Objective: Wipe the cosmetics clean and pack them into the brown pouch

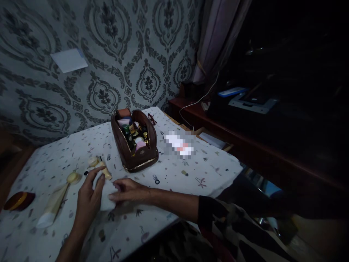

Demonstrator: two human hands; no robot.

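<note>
Head view, dim room. Both forearms reach over a table (pixel 191 171) covered in a speckled white cloth. Left hand (pixel 88 198) comes up from the bottom edge, palm down, wrist low, fingers pointing toward the wall. Right hand (pixel 128 191) comes in from the right, forearm lying flat along the table edge in a dark patterned sleeve (pixel 226 225), fingers pointing left.

Brown zip pouch (pixel 135 140) stands open mid-table, beyond both hands, packed with small bottles, tubes and jars; exact items too dark to tell.

Between the 2 hands lies a white cloth or tissue (pixel 106 198). Left fingers are loosely curled, fingertips resting on its upper edge, just beside a small cream-coloured bottle (pixel 105 171). Right fingers are nearly straight and together, lying flat on the tissue's right side; neither hand shows a closed grip.

Left of the hands: a cream tube (pixel 53 205) lying flat, a round cream cap (pixel 73 177) at its end, a dark red compact (pixel 19 201) near the table corner.
</note>
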